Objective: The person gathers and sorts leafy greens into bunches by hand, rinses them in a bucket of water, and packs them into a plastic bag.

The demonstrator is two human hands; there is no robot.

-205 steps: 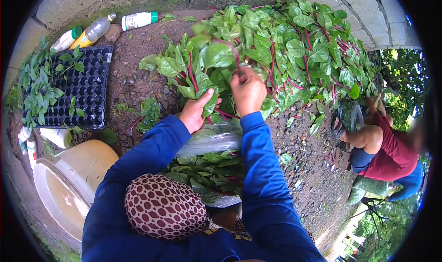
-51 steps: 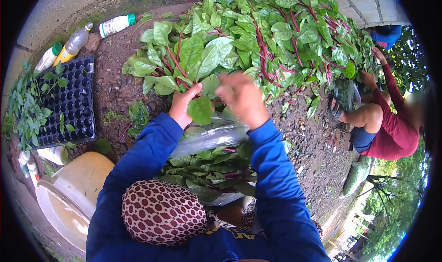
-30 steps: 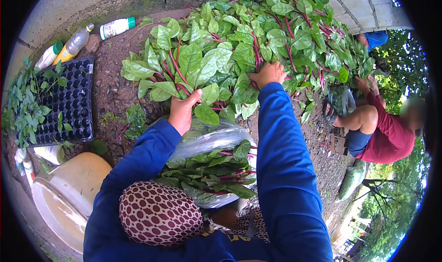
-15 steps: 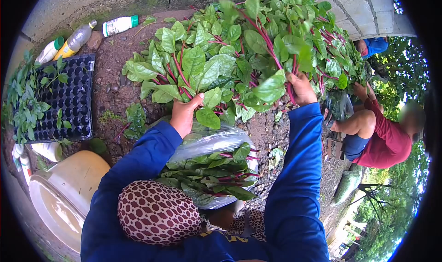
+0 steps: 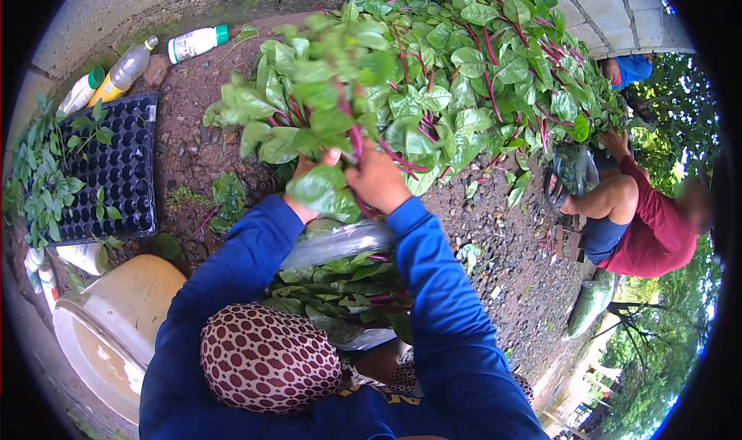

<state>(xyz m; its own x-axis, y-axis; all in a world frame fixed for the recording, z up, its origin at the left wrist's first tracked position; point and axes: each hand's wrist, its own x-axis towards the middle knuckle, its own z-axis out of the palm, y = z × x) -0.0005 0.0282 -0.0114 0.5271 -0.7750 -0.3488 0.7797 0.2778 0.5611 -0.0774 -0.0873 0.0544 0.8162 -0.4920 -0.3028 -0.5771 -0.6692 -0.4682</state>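
Red-stemmed leafy greens that look like Malabar spinach [image 5: 464, 100] lie in a large heap on the ground before me. My right hand [image 5: 379, 179] is closed around the red stems of several sprigs, whose leafy tops are blurred by motion. Close beside it, my left hand [image 5: 305, 196] grips a bunch of the same greens [image 5: 270, 111], its fingers partly hidden by a leaf. Below both hands, a clear plastic bag [image 5: 336, 245] holds more greens [image 5: 332, 293] lying sideways, partly covered by my right sleeve.
To the left are a black seedling tray [image 5: 116, 169], bottles [image 5: 197, 44] and a beige plastic container [image 5: 131, 285]. A concrete block wall [image 5: 232, 7] runs behind the heap. On the right, a person in a red shirt [image 5: 649, 223] sits by another bag [image 5: 576, 169]; a blue sleeve shows beyond.
My right hand has moved left with its sprigs, from the heap's right part to beside my left hand. My left hand still holds its bunch in nearly the same place.
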